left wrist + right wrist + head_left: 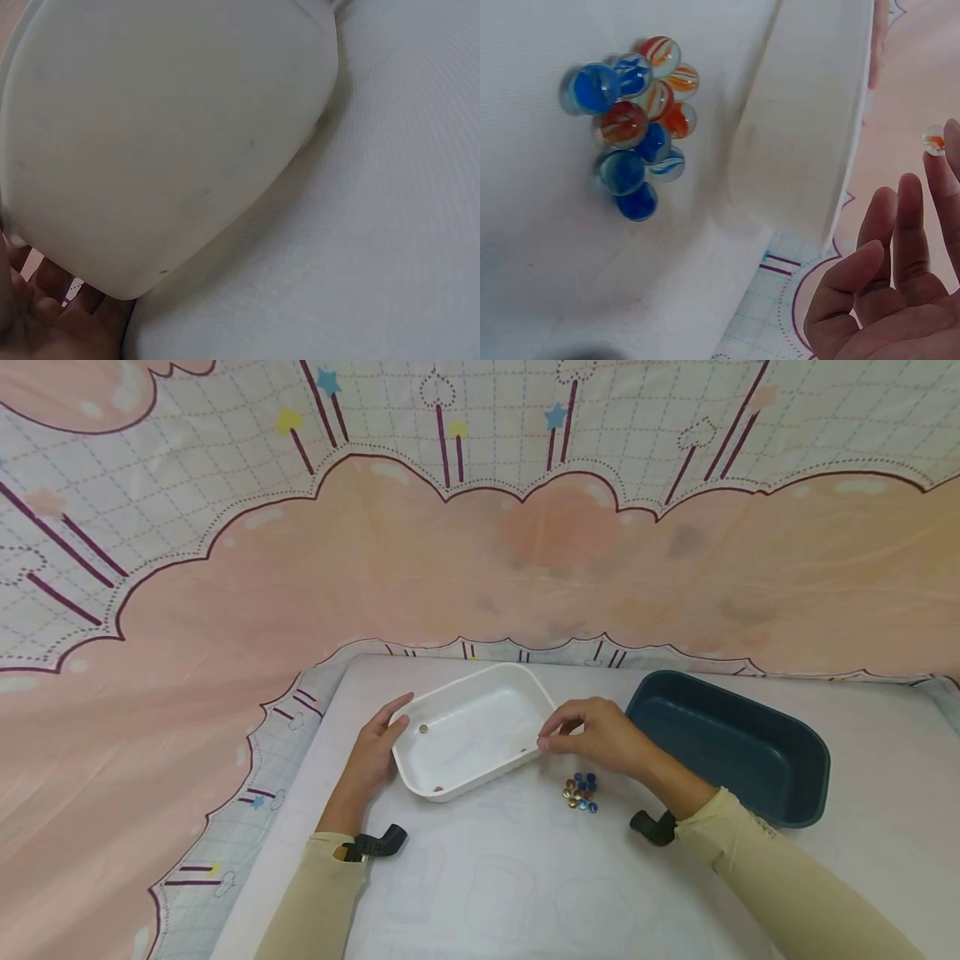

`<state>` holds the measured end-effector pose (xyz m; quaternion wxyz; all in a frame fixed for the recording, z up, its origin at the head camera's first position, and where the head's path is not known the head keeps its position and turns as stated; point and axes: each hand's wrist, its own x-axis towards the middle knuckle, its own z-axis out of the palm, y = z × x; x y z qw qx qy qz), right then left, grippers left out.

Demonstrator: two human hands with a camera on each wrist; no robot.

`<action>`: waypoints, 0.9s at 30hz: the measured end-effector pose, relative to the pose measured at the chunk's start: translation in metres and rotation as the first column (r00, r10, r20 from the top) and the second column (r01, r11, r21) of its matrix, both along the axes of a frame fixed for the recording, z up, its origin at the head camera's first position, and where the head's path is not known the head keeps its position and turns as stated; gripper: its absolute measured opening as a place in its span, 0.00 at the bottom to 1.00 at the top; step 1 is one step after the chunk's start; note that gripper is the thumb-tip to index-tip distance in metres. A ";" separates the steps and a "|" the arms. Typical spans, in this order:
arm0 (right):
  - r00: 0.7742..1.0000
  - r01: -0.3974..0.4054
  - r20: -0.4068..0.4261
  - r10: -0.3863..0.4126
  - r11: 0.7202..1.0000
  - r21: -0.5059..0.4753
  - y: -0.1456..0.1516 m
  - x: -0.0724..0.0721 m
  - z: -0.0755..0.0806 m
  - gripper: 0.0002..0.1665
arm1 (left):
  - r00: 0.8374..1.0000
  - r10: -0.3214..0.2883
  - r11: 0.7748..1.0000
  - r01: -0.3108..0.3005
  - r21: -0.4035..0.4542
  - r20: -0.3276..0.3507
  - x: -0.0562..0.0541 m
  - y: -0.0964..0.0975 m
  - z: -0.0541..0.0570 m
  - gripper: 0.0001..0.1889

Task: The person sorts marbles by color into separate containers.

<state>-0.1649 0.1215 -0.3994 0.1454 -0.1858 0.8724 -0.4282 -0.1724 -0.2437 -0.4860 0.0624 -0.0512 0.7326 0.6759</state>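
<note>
My left hand (372,752) grips the left end of a white rectangular tray (450,700), thumb at the rim. Up close in the left wrist view, the tray's pale outer wall (165,150) fills much of the picture, with curled fingers (54,283) beneath its corner. Over the tray's right end is my right hand (600,735). Between its thumb and index finger it pinches a clear marble with orange swirls (933,140). A few small marbles (423,729) lie inside the tray. Several blue and orange glass marbles (622,124) sit bunched on the table just in front of it.
A dark teal rectangular tray (823,768) stands to the right, partly behind my right forearm. The white-covered table (480,893) meets a patterned peach curtain (450,577) at the back and left. Black camera mounts (382,842) sit at both wrists.
</note>
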 end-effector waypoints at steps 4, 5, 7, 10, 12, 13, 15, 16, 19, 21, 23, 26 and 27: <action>1.000 0.004 -0.008 -0.004 1.000 -0.002 -0.004 -0.002 0.003 0.08 | 1.000 0.002 1.000 -0.002 -0.002 0.007 0.000 0.000 0.000 0.24; 1.000 0.005 -0.007 -0.005 1.000 -0.003 -0.005 -0.003 0.004 0.08 | 1.000 0.002 1.000 -0.002 -0.003 0.009 0.000 -0.001 0.000 0.24; 1.000 0.007 -0.009 -0.007 1.000 -0.004 -0.006 -0.004 0.006 0.08 | 1.000 0.002 1.000 -0.002 -0.004 0.013 0.000 -0.001 -0.001 0.24; 1.000 0.014 -0.010 -0.014 1.000 -0.006 -0.009 -0.005 0.009 0.09 | 1.000 0.001 1.000 -0.001 -0.004 0.017 -0.001 -0.002 -0.001 0.24; 1.000 0.020 -0.013 -0.020 1.000 -0.006 -0.011 -0.006 0.011 0.09 | 1.000 -0.001 1.000 0.001 -0.004 0.020 -0.001 -0.002 -0.002 0.24; 1.000 0.021 -0.015 -0.021 1.000 -0.005 -0.012 -0.006 0.013 0.09 | 1.000 -0.001 1.000 0.001 -0.004 0.021 -0.001 -0.002 -0.002 0.24; 1.000 0.025 -0.017 -0.025 1.000 -0.004 -0.014 -0.007 0.016 0.09 | 1.000 -0.005 1.000 0.005 -0.001 0.021 -0.002 -0.002 -0.002 0.24; 0.999 0.027 -0.018 -0.027 1.000 -0.005 -0.015 -0.007 0.017 0.09 | 1.000 -0.006 1.000 0.006 0.000 0.020 -0.002 -0.002 -0.002 0.24; 0.999 0.029 -0.028 -0.029 1.000 -0.009 -0.017 -0.009 0.020 0.09 | 1.000 -0.011 1.000 0.011 0.003 0.013 -0.002 -0.002 -0.002 0.24; 0.999 0.031 -0.038 -0.031 0.999 -0.013 -0.018 -0.010 0.022 0.09 | 1.000 -0.013 1.000 0.013 0.008 0.010 -0.002 -0.002 -0.002 0.25; 0.998 0.035 -0.047 -0.036 0.999 -0.016 -0.019 -0.011 0.024 0.08 | 1.000 -0.013 1.000 0.013 0.010 0.010 -0.002 -0.002 -0.002 0.25; 0.997 0.047 -0.060 -0.048 0.999 -0.015 -0.021 -0.013 0.027 0.08 | 1.000 -0.010 1.000 0.009 0.018 0.014 -0.001 -0.001 -0.001 0.25; 0.997 0.052 -0.064 -0.053 0.999 -0.012 -0.022 -0.014 0.028 0.08 | 1.000 -0.009 1.000 0.008 0.019 0.016 -0.001 -0.001 -0.001 0.25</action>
